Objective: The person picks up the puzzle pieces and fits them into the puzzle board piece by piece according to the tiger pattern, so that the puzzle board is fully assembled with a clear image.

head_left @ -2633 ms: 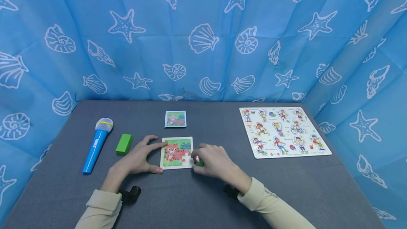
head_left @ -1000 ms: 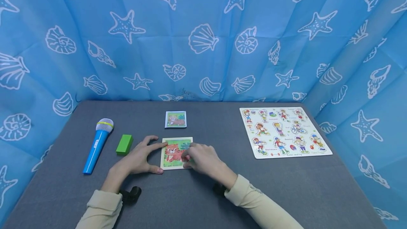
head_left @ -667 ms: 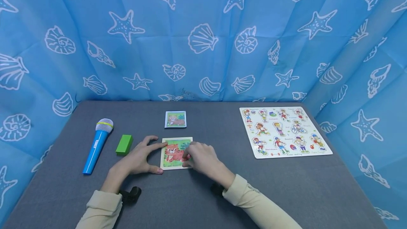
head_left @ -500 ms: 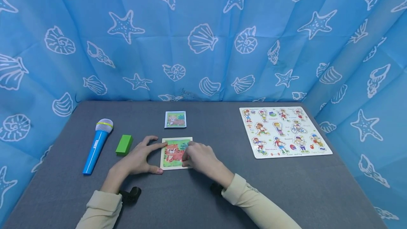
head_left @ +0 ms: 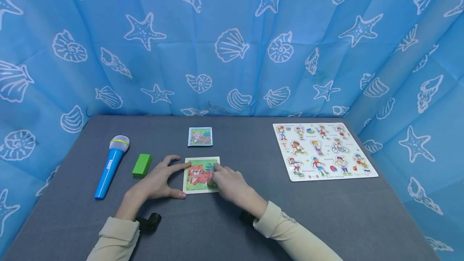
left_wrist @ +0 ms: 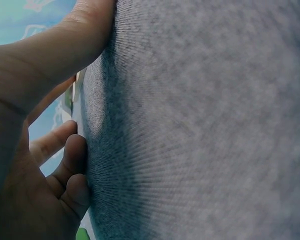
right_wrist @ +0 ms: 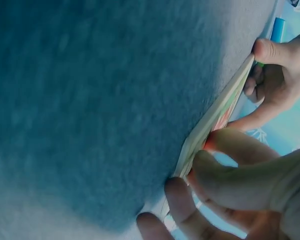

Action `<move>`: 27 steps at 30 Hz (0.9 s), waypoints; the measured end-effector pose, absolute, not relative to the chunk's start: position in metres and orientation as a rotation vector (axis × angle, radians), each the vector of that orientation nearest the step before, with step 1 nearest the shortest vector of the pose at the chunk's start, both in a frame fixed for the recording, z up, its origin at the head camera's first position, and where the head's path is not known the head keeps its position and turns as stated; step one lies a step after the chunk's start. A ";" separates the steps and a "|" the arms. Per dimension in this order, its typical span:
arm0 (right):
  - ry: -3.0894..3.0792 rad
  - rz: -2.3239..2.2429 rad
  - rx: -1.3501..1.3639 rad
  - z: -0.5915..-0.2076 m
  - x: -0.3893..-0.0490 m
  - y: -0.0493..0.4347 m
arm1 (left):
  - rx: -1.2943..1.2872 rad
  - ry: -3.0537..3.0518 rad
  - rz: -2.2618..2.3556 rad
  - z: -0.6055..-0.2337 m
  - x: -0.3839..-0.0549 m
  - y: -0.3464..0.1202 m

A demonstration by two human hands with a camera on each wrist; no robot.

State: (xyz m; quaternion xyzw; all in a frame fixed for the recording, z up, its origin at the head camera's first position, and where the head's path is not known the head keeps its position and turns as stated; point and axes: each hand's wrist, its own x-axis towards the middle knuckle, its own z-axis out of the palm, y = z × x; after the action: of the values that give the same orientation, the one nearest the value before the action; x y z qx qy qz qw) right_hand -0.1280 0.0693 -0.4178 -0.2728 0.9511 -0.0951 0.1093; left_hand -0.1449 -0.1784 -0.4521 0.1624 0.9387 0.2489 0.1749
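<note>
A small jigsaw puzzle (head_left: 197, 175) with a red tiger picture in a pale wooden frame lies on the grey table in front of the person. The left hand (head_left: 159, 180) is at its left side, thumb by the near corner and index finger on the far one, with the fingers spread. Over the puzzle's lower right part, the right hand (head_left: 232, 184) presses with its fingertips, covering the puzzle piece there. In the right wrist view, the thumb (right_wrist: 210, 172) and index finger touch the picture's surface while other fingers lie along the frame's edge.
Behind the puzzle lies a small picture card (head_left: 200, 136) of a similar animal. A green block (head_left: 141, 165) and a blue toy microphone (head_left: 111, 167) are on the left. At the right lies a white peg puzzle board (head_left: 324, 151) of sports figures. A blue seashell curtain (head_left: 232, 71) hangs behind the table.
The right hand carried a puzzle piece leftward from beside the frame into the gap at lower right, then went from pinching it to pressing there. The left hand stayed put.
</note>
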 end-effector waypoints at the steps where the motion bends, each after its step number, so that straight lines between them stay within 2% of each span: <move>1: 2.806 -0.269 -0.802 -0.418 -0.127 0.069 | 0.459 2.660 0.702 -0.452 -0.145 -0.178; 27: 2.898 -0.006 -1.060 -0.424 -0.118 0.071 | 0.484 2.684 0.690 -0.450 -0.142 -0.176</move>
State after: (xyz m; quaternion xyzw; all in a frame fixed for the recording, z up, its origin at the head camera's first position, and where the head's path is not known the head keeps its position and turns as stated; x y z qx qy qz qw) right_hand -0.1179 0.0713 -0.4241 -0.3433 0.9388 -0.0019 0.0280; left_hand -0.1417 -0.1760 -0.4497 0.1697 0.9412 0.2420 0.1634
